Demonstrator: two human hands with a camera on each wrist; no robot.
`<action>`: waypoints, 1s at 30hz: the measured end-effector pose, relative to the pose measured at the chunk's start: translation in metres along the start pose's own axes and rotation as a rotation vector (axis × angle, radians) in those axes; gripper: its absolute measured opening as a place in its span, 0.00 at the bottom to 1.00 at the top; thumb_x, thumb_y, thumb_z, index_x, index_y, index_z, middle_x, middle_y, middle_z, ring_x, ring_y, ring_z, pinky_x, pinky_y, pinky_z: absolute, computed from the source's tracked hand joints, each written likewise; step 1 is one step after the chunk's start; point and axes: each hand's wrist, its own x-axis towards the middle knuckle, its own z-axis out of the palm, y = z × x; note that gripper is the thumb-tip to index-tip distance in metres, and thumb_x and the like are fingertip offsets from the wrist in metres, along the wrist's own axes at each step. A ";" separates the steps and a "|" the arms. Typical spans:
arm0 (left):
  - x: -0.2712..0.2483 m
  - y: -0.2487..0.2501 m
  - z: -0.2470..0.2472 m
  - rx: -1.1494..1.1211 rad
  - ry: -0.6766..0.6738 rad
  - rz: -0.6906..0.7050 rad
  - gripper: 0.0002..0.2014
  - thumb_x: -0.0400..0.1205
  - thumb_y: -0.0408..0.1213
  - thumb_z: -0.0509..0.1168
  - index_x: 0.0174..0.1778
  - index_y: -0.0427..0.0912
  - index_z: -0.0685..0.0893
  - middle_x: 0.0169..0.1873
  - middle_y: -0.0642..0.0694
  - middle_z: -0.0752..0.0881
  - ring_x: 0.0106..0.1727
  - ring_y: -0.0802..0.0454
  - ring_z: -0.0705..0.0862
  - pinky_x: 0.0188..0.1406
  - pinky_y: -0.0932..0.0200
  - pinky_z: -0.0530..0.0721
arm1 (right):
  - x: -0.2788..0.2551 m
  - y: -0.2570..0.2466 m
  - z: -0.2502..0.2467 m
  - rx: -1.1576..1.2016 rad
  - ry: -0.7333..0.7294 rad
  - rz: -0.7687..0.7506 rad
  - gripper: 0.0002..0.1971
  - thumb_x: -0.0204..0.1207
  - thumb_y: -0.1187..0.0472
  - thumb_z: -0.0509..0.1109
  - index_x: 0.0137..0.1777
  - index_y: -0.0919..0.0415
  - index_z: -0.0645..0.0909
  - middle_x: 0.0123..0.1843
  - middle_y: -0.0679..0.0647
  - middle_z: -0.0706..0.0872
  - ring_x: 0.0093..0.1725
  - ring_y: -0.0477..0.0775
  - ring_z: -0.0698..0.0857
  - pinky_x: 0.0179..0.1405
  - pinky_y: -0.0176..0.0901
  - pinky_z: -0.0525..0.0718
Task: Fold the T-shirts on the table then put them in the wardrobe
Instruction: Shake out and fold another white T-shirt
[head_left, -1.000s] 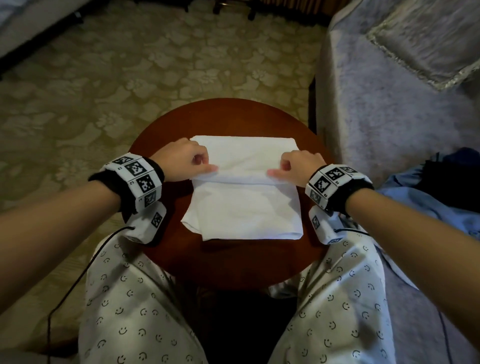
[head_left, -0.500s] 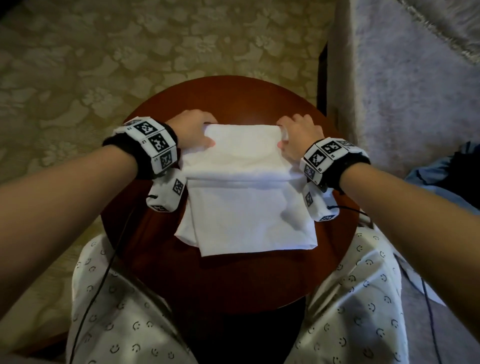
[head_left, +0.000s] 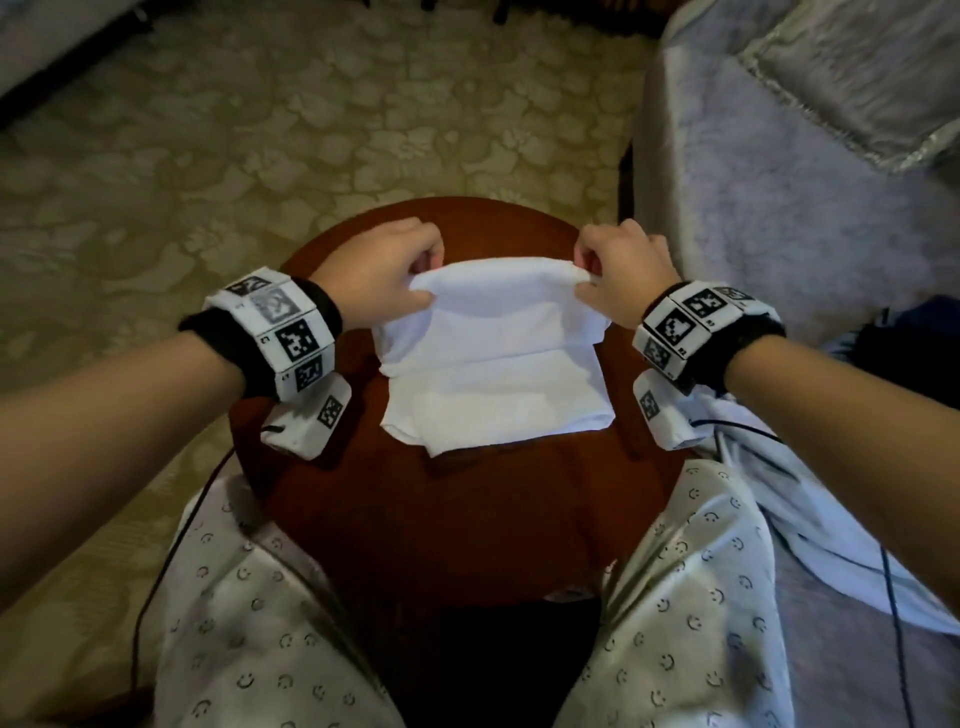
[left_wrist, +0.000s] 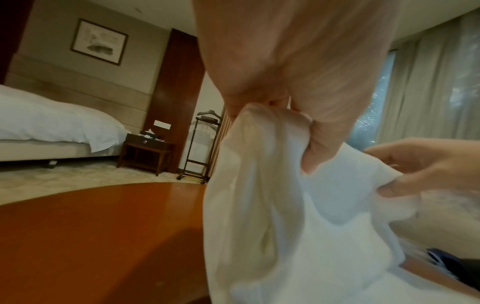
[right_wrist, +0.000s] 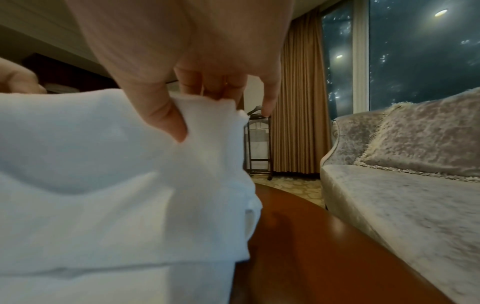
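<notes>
- The white T-shirt (head_left: 493, 364) lay partly folded on the round wooden table (head_left: 467, 519), in its far half, its long axis running from the person's knees toward the table's far edge.
- Its near portion rested flat in stacked layers, with one horizontal fold line across the middle and a lower layer sticking out a little at the near left corner.
- Its far edge was lifted off the tabletop and stretched side to side between the two hands (sagging slightly in the middle).
- The left hand (head_left: 379, 275) pinched the far left corner, thumb on the near face and curled fingers behind; in the left wrist view the cloth (left_wrist: 298, 205) hung down from that pinch.
- The right hand (head_left: 623, 275) pinched the far right corner between thumb and fingers, the cloth (right_wrist: 103, 174) bunching under the thumb in the right wrist view.
- The fabric looked plain white, soft and lightly creased.
- A grey velvet sofa (head_left: 779, 182) stood just right of the table, and patterned carpet (head_left: 260, 130) lay beyond.
</notes>
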 end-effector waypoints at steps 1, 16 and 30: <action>-0.008 0.006 0.000 0.004 -0.026 0.017 0.11 0.73 0.31 0.70 0.46 0.43 0.75 0.41 0.50 0.74 0.42 0.49 0.72 0.34 0.57 0.67 | -0.010 0.001 -0.002 -0.008 -0.019 -0.011 0.07 0.72 0.65 0.68 0.44 0.55 0.72 0.44 0.51 0.76 0.56 0.58 0.72 0.61 0.52 0.66; -0.086 0.069 0.040 0.268 -0.423 0.192 0.06 0.80 0.38 0.64 0.43 0.49 0.71 0.36 0.53 0.76 0.38 0.51 0.74 0.36 0.57 0.68 | -0.115 -0.002 0.017 -0.335 -0.388 -0.120 0.15 0.76 0.64 0.62 0.33 0.50 0.62 0.32 0.46 0.70 0.42 0.55 0.74 0.51 0.47 0.63; -0.050 0.049 0.073 0.152 -0.329 -0.282 0.31 0.87 0.56 0.47 0.83 0.44 0.53 0.83 0.42 0.57 0.82 0.42 0.55 0.79 0.41 0.59 | -0.077 -0.022 0.041 -0.065 -0.291 -0.084 0.30 0.83 0.44 0.56 0.82 0.52 0.57 0.83 0.54 0.59 0.82 0.58 0.57 0.79 0.56 0.58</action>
